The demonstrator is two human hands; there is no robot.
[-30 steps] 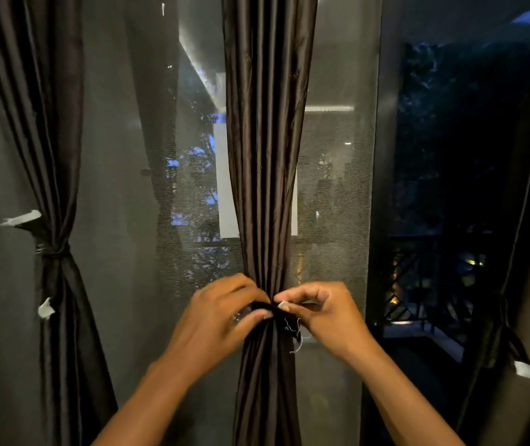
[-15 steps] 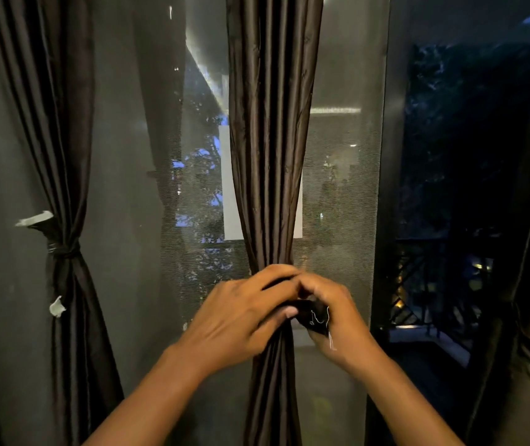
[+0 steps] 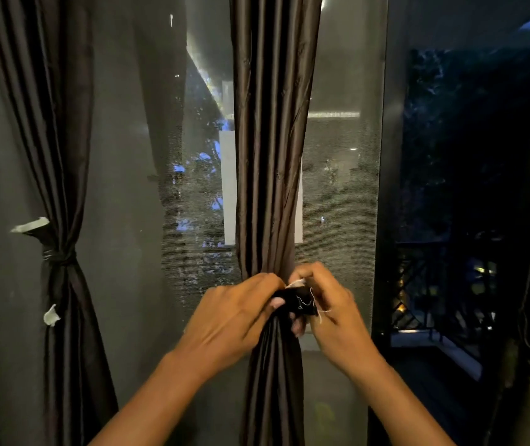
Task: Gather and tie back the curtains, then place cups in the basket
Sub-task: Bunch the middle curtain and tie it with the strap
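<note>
Curtains come first: our middle curtain (image 3: 273, 156) hangs gathered, its tie strap (image 3: 297, 304) now drawn forward across the bunch. Left hand (image 3: 234, 320) clenches fabric beside the strap; right hand (image 3: 331, 313) pinches its frayed end, so knotting seems nearly finished.

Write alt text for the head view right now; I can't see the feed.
Both hands work a dark tie-back around the gathered middle curtain: the left hand grips the bunched fabric, the right hand pinches the tie's end. The left curtain is already tied, against a dark night window.
</note>
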